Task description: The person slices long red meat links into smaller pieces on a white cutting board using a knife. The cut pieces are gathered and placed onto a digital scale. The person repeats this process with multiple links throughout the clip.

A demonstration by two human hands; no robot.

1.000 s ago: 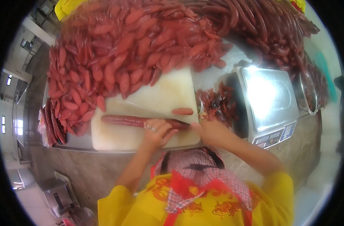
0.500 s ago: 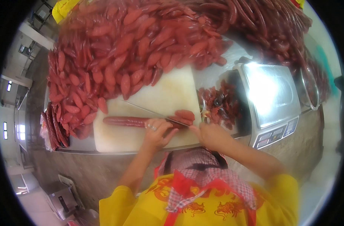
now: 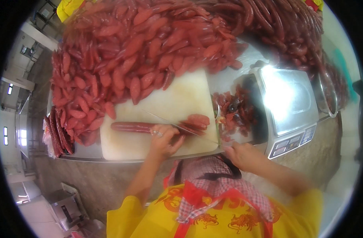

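Observation:
A long red sausage lies across the white cutting board. My left hand is closed over its right part, fingers bent onto it. Past those fingers, several slanted slices lie overlapped on the board. My right hand, at the board's lower right corner, grips a long thin knife by its handle, which the fist mostly hides. The blade slants up and left across the board, passing between my left fingers and the slices.
A heap of sliced sausage covers the table beyond the board. Whole sausages are piled at far right. Red scraps lie between the board and a silver scale. A few long sausages stand at the table's left edge.
My right hand has drawn the knife toward me and to the right, down past the board's edge. My left hand stays on the sausage.

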